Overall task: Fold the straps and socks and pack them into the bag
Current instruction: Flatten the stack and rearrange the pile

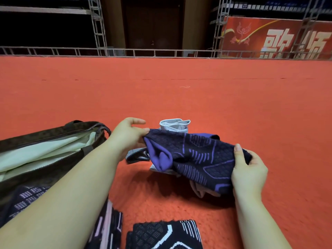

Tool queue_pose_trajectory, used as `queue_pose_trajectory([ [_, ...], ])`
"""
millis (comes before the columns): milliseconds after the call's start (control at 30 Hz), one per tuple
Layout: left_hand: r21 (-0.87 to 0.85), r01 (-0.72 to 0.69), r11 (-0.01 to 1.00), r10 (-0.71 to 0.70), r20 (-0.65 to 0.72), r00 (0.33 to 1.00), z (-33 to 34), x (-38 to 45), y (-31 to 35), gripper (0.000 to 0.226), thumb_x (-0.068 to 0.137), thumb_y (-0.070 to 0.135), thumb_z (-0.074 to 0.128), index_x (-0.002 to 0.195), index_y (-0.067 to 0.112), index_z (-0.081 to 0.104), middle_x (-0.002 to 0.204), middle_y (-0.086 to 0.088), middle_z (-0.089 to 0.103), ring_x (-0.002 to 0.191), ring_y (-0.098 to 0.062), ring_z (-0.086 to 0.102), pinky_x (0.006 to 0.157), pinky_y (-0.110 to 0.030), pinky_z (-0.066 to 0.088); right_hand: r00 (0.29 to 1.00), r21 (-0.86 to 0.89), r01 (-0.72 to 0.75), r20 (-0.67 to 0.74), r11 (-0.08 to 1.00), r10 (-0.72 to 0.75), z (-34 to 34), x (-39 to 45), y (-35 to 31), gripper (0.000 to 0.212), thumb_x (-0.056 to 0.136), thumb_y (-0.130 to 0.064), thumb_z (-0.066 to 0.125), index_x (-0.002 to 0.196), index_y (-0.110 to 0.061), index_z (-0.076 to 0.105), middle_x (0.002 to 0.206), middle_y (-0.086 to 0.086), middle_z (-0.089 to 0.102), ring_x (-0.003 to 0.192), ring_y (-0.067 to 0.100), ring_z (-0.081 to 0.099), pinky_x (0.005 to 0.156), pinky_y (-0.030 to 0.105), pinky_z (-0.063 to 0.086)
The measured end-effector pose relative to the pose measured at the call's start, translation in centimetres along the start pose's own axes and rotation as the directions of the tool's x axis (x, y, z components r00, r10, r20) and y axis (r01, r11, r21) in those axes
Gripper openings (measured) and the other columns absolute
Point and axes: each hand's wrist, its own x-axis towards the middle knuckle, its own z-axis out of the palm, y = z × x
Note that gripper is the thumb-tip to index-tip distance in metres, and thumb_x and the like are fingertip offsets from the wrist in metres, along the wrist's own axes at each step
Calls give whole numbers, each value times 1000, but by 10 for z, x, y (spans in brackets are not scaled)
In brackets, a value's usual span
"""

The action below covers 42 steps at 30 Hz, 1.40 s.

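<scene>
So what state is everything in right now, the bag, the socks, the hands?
Bag: open, pale lining showing, lying on the carpet.
Purple sock: held up off the carpet, stretched between both hands, not yet folded.
Left hand: pinches one end of the purple sock.
Right hand: grips the other end.
Grey sock: on the carpet behind the purple one, folded over.
Black sock: lying flat on the carpet, near edge of view.
</scene>
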Motion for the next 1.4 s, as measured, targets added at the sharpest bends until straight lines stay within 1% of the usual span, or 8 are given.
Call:
queue_pose_trajectory([
  [233, 147, -24, 989, 32, -56, 998, 2, 2, -8, 16, 92, 2, 57, 106, 10, 56, 75, -5, 58, 59, -14, 56, 53, -21, 51, 979, -157, 188, 113, 969, -172, 6, -15, -6, 26, 91, -21, 59, 116, -11, 62, 111, 2, 62, 111, 20, 55, 92, 22, 37],
  [400, 76, -300, 951, 259, 335, 906, 11, -16, 7, 21, 91, 1, 57, 97, 20, 61, 78, 3, 61, 72, -8, 57, 68, -18, 46, 816, -115, 491, 409, 864, -410, 15, -36, -18, 58, 83, -52, 51, 135, -27, 46, 136, -9, 46, 131, 10, 39, 114, 27, 21],
  [500, 38, -281, 959, 213, 555, 804, 14, -25, 9, 18, 84, 11, 66, 90, 27, 70, 80, 3, 66, 81, -18, 56, 80, -34, 40, 758, -32, 481, 518, 876, -398, 16, -37, -18, 53, 83, -57, 43, 133, -42, 36, 126, -20, 52, 127, -2, 40, 118, 26, 6],
  [667, -60, -215, 975, 207, 602, 771, 14, -22, 7, 19, 77, 15, 65, 86, 31, 73, 80, 3, 66, 80, -15, 58, 82, -38, 39, 695, -40, 589, 535, 807, -480, 16, -34, -16, 26, 81, -50, 52, 89, -29, 65, 87, -12, 58, 91, -3, 47, 98, 41, 36],
  [833, -228, -97, 969, 209, 540, 815, 15, -23, 11, 18, 80, 4, 66, 86, 20, 68, 78, 3, 67, 72, -9, 62, 70, -21, 52, 724, -54, 489, 582, 870, -371, 13, -34, -18, 20, 83, -51, 48, 81, -31, 52, 87, -16, 59, 94, -2, 49, 106, 27, 28],
  [967, -2, -44, 999, 42, 381, 924, 16, -17, 5, 14, 87, 27, 67, 96, 23, 58, 92, -6, 58, 77, -17, 52, 71, -29, 48, 842, -110, 386, 449, 916, -300, 10, -38, -21, 16, 86, -36, 65, 77, -32, 52, 71, -12, 60, 70, 6, 54, 67, 21, 40],
  [1200, 452, 38, 891, -313, 551, 773, 28, -31, -6, 28, 79, 28, 76, 100, 28, 58, 97, 8, 69, 85, -11, 66, 76, -33, 54, 892, -57, 353, 322, 934, -318, 12, -45, -25, 12, 84, -35, 64, 79, -27, 57, 73, -16, 61, 70, 2, 55, 65, 23, 41],
  [1400, 237, 206, 949, -296, 454, 841, 28, -26, -1, 11, 91, 10, 60, 101, 4, 60, 88, -13, 69, 60, -19, 67, 53, -26, 56, 905, -61, 363, 262, 930, -336, 13, -39, -23, 13, 87, -35, 63, 94, -25, 59, 92, -15, 59, 91, 7, 56, 83, 20, 41],
])
